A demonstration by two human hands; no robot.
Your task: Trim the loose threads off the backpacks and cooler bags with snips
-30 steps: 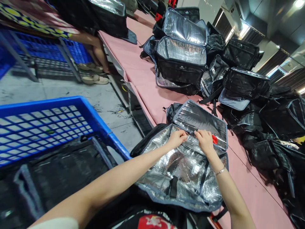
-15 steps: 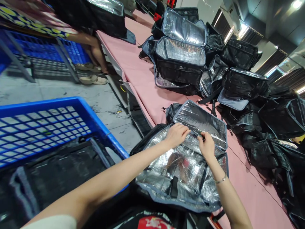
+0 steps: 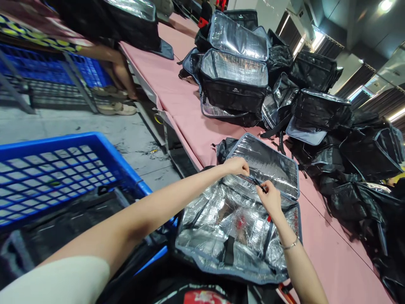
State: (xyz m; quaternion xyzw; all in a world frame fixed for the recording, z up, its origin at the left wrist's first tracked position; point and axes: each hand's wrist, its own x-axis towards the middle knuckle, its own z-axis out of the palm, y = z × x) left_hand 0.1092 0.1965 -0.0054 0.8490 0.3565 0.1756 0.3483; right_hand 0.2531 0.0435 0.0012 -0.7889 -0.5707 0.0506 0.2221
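An insulated bag (image 3: 218, 215) with a silver foil lining lies open in front of me, its foil-lined lid (image 3: 265, 162) folded back on the far side. My left hand (image 3: 238, 166) is closed at the seam between lid and body; what its fingers pinch, if anything, is too small to make out. Close to its right, my right hand (image 3: 269, 196) grips small dark thread snips (image 3: 261, 187), with the tip pointing toward the left hand along the seam. A black strap (image 3: 229, 249) lies against the lining near the bag's front edge.
A blue plastic crate (image 3: 117, 158) with black bags in it stands at my left. More black insulated bags (image 3: 234, 90) are piled on the pink-covered table (image 3: 180, 99), ahead and along the right. Another person's legs (image 3: 122, 71) show at the upper left.
My left hand has drawn slightly left and curled its fingers closed. The right hand with the thread snips has shifted a little left. The whole view has also slid slightly.
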